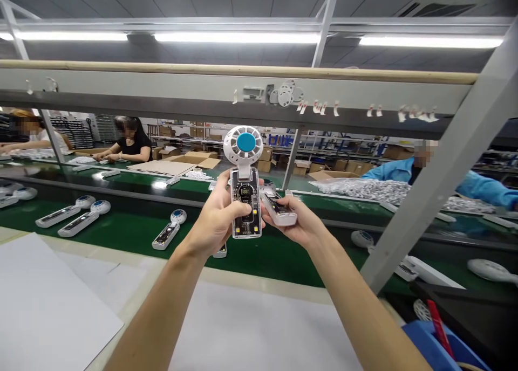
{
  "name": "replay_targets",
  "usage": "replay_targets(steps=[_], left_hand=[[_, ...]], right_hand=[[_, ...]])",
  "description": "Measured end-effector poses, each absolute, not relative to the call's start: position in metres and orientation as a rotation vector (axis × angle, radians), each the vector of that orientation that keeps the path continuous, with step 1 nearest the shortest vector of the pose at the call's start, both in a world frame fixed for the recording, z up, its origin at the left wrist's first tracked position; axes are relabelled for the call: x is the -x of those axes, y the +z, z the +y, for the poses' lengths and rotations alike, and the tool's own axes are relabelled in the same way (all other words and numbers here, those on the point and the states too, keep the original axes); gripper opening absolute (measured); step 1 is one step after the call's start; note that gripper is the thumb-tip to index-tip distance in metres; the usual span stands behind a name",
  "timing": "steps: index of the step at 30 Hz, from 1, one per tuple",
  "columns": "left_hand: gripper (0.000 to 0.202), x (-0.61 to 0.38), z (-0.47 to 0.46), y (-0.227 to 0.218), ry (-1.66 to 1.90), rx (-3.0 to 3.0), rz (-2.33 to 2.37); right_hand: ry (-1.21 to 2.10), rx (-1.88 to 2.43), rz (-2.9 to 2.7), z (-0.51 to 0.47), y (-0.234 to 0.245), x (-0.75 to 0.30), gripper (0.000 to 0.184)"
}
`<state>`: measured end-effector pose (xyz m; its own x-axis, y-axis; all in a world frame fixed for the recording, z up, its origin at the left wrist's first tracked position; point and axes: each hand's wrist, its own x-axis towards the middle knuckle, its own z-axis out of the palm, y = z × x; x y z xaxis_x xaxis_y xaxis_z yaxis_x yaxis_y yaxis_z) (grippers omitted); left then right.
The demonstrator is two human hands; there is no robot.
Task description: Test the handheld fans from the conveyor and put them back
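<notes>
The left grip closes around an upright fan, thumb laid on its front; the right grip clasps a second device, tilted just beside it. A light thumb and a little space between the two would probably spare the clear plastic. The round, slotted white head bears a blue disc; dark circuitry shows through the boxy handle. Beyond, more fans lie on a smooth green belt.

Fan head white; disc blue; circuit board black; belt green
</notes>
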<state>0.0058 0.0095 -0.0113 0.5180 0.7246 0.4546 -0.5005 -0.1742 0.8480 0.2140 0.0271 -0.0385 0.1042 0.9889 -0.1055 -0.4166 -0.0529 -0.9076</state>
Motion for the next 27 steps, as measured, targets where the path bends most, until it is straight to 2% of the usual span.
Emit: replay_targets(steps=[3, 8, 14, 27], left_hand=[[0.066, -0.007, 0.007, -0.011, 1.104, -1.402, 0.207], [0.065, -0.013, 0.003, -0.013, 1.077, -1.408, 0.173], [0.062, -0.02, -0.001, -0.018, 1.056, -1.417, 0.169], [0.058, -0.02, -0.006, -0.016, 1.035, -1.401, 0.172]], right_hand=[[1.263, 0.926, -0.845, -0.005, -0.037, -0.208, 0.027], [1.03, 0.805, -1.179, -0.039, -0.03, -0.209, 0.052], [0.964, 0.705, -1.316, -0.056, -0.022, -0.211, 0.072], [0.921, 0.634, -1.358, -0.063, -0.023, -0.205, 0.074]])
